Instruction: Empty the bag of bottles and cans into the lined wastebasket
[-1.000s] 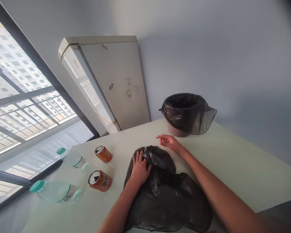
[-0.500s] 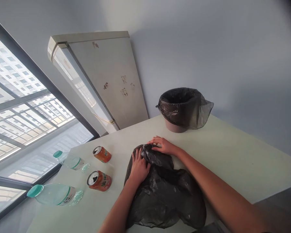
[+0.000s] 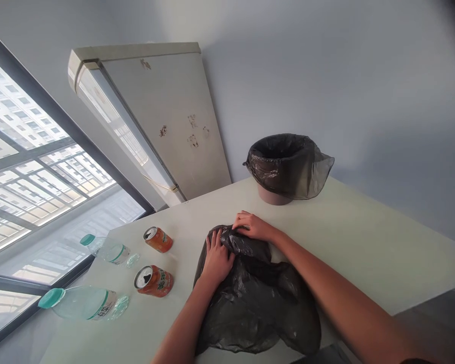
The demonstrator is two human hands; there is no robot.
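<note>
A black plastic bag [image 3: 258, 308], crumpled and thin, lies spread on the table in front of me. My left hand [image 3: 217, 259] rests flat on its far left part, fingers stretched out and apart. At the bag's far edge, my right hand [image 3: 255, 226] has its fingers bent inward and closed on the gathered plastic. The fingertips of that hand are partly hidden. Beyond both hands stands a brownish bin [image 3: 275, 195], with a black liner [image 3: 284, 167] folded over its rim and a loose flap hanging to the right.
On the left of the white table [image 3: 364, 242] stand two opened orange cans [image 3: 158, 239], [image 3: 154, 281] and two clear bottles with green caps [image 3: 108, 250], [image 3: 81, 303]. A worn refrigerator [image 3: 167, 126] is behind the table. A window [image 3: 34, 167] fills the left side.
My right hand's fingers have drawn in from a flatter, more stretched pose and curled at the bag's edge. My left hand stays in place. The view has shifted slightly.
</note>
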